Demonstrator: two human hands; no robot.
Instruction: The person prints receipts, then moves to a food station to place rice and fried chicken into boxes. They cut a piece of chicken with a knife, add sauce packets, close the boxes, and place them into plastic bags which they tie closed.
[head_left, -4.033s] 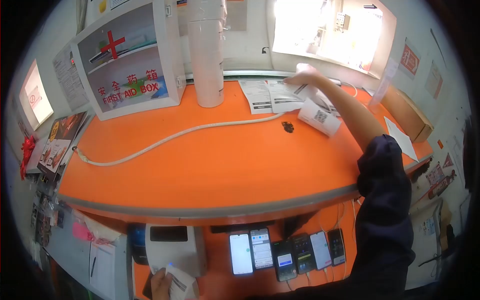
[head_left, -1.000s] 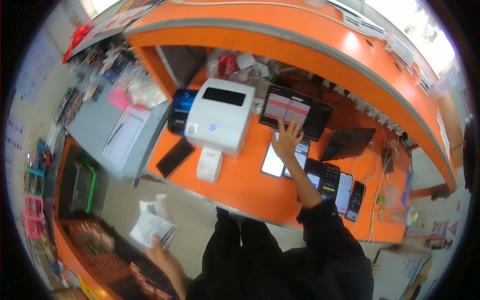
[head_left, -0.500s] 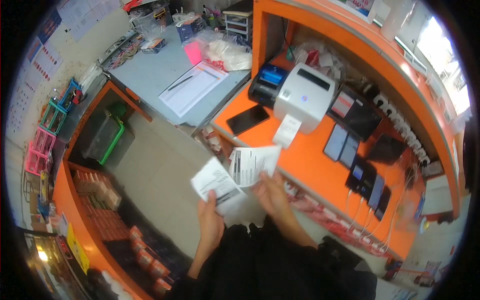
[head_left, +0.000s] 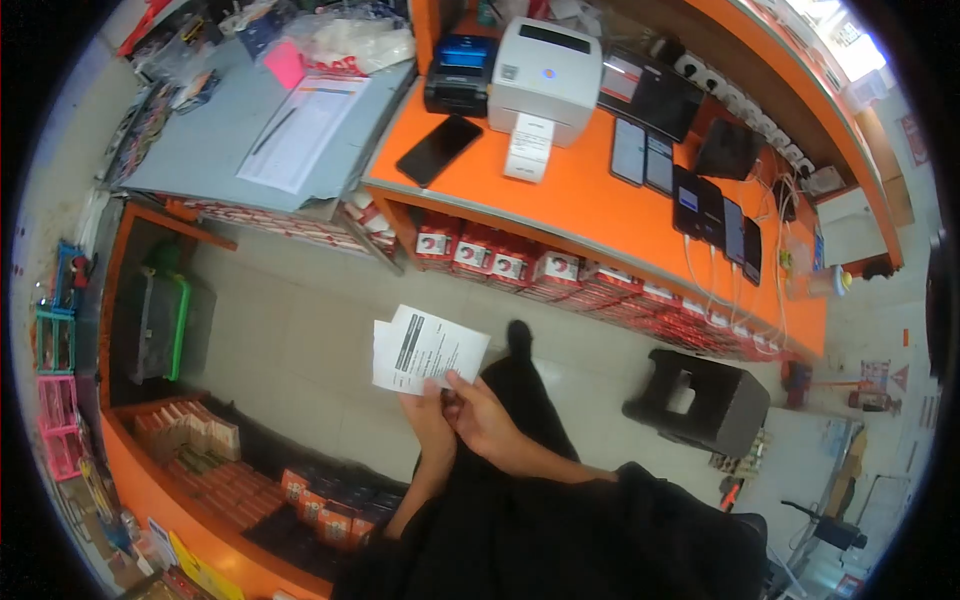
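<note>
Two white printed paper slips (head_left: pixel 440 348) overlap in front of my body, the front one bearing dark text and a black block. My left hand (head_left: pixel 430 425) grips their lower edge from below, fingers partly hidden behind the paper. Right beside it, my right hand (head_left: pixel 485 415) pinches the lower right edge with its thumb on top. The hands touch or nearly touch each other. Beyond them, a white label printer (head_left: pixel 545 85) on the orange counter has a printed label (head_left: pixel 529 147) hanging from its front slot.
On the orange counter (head_left: pixel 570 205) lie a black phone (head_left: pixel 438 150), several more phones with cables, and a black printer (head_left: pixel 460 75). A grey table (head_left: pixel 210 130) holds a printed sheet (head_left: pixel 300 130) and pen. Red boxes (head_left: pixel 510 265) fill the shelf below. A black stool-like object (head_left: pixel 700 400) stands right.
The two slips, held apart in separate hands before, are now brought together and overlapped. My hands have come close together. The view has shifted, with the counter now higher in the picture.
</note>
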